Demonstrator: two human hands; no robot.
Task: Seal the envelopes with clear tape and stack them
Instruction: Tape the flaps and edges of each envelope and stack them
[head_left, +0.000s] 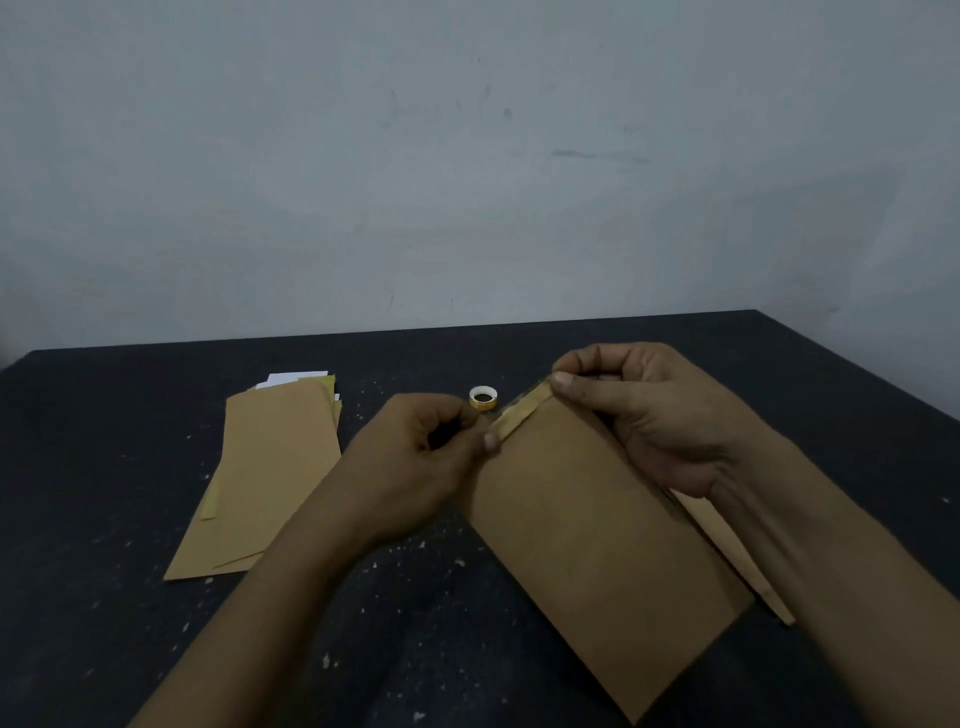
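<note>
On the dark speckled table (156, 415) a long brown paper envelope (597, 545) lies slantwise before the person. To its left, well apart, sits a loose pile of brown envelopes (270, 467). The left hand (415, 457) and the right hand (649, 415) each pinch one end of the long envelope's folded flap (522, 410), fingers curled. Just beyond the flap stands a small roll of clear tape (483, 398).

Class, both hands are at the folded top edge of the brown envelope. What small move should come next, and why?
Probably slide a thumb along the flap to flatten its crease. The left hand and right hand each pinch one end of the flap on the envelope, so its middle is unpressed, and the tape roll lies on the table beyond, in neither hand.
</note>
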